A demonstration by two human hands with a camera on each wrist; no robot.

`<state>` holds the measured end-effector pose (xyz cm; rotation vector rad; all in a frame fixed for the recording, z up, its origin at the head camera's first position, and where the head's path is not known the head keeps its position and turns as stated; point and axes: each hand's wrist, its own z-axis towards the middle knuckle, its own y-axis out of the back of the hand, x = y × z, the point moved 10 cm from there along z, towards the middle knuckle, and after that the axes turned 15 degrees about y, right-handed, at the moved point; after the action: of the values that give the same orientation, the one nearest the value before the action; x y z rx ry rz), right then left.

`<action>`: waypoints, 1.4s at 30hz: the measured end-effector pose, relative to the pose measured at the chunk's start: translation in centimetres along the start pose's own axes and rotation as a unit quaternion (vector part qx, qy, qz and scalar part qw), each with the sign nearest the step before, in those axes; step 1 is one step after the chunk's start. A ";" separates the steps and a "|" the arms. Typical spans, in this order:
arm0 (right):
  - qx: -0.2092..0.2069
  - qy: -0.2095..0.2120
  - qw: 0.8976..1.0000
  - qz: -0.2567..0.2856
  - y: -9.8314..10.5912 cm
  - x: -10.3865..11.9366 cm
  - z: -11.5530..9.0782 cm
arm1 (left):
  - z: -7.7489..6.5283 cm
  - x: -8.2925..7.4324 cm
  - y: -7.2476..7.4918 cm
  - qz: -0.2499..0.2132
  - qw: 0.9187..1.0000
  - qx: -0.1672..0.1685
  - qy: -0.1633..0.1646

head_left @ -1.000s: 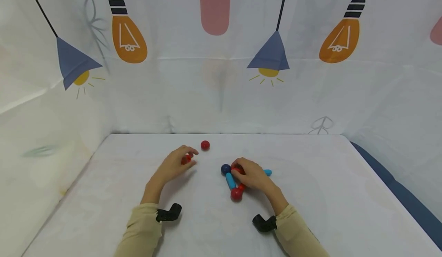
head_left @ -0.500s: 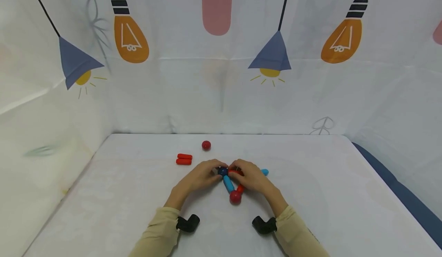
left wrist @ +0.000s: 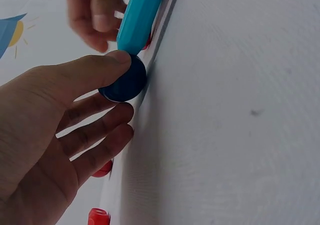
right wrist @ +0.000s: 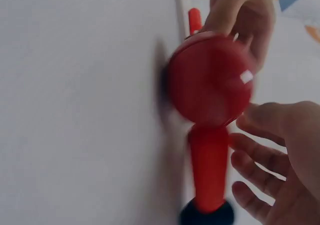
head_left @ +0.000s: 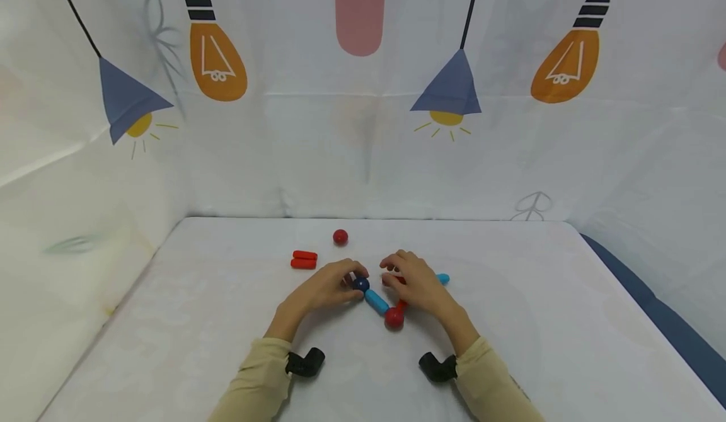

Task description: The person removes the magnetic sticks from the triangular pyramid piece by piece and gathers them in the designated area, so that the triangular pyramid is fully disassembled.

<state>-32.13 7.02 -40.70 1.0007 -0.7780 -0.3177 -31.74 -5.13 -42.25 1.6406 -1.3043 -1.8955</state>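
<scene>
Head cam: my L hand (head_left: 328, 285) is pinching the navy ball (head_left: 361, 284), w/ the blue rod (head_left: 377, 302) running off it toward 4-5 o'clock to the red ball (head_left: 394, 319). R hand (head_left: 418, 282) has fingers loosely spread, near the red rod (head_left: 402, 305) at abt 1 o'clock from the red ball; can't tell if they touch. IMO pinch light, line ball + rod up b4 pushing, & steady the far end so nothing twists.
</scene>
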 end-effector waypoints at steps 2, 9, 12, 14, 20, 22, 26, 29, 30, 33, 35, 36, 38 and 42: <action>0.023 0.015 1.000 0.006 0.0 1.4 0.2 | 0.0 -0.1 0.1 0.001 1.000 -0.001 -0.009; 0.126 0.003 0.990 0.065 -2.3 3.1 -0.3 | 0.0 -0.5 0.2 0.004 0.999 -0.010 -0.038; 0.123 0.000 0.990 0.067 -2.7 2.9 -0.3 | 0.1 -0.4 0.2 0.008 0.999 -0.018 -0.037; 0.118 0.005 0.991 0.067 -2.8 2.9 -0.2 | 0.2 -0.4 0.3 0.013 0.999 -0.027 -0.032; 0.109 0.019 0.991 0.072 -3.0 2.9 -0.1 | 0.6 0.0 1.4 0.044 0.996 -0.072 -0.003; 0.114 0.019 0.990 0.086 -3.1 2.9 -0.1 | 0.5 0.4 2.4 0.042 0.994 -0.095 0.017; 0.121 0.019 0.988 0.092 -3.2 2.8 -0.2 | 0.0 1.4 5.3 0.015 0.987 -0.149 0.051; 0.124 0.018 0.989 0.081 -3.0 2.8 -0.2 | -0.2 2.1 7.1 0.010 0.981 -0.182 0.064; 0.126 0.017 0.989 0.080 -3.0 2.7 -0.2 | -0.2 2.4 7.5 0.017 0.979 -0.193 0.069; 0.135 0.015 0.987 0.079 -2.9 2.7 -0.3 | 0.0 3.5 8.5 0.032 0.971 -0.219 0.091; 0.145 0.011 0.986 0.086 -2.9 2.7 -0.4 | 0.3 4.2 9.0 0.042 0.966 -0.231 0.106; 0.150 0.009 0.984 0.092 -2.9 2.7 -0.5 | 0.4 4.5 9.2 0.047 0.964 -0.234 0.114; 0.162 0.005 0.981 0.105 -2.9 2.6 -0.7 | 0.9 5.2 9.5 0.054 0.963 -0.231 0.129; 0.187 -0.004 0.973 0.139 -3.0 2.6 -1.3 | 1.6 6.1 9.5 0.066 0.965 -0.203 0.149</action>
<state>-29.04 4.81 -42.45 1.2241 -0.9947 0.0719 -37.96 -14.02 -38.69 1.5067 -0.8166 -1.6247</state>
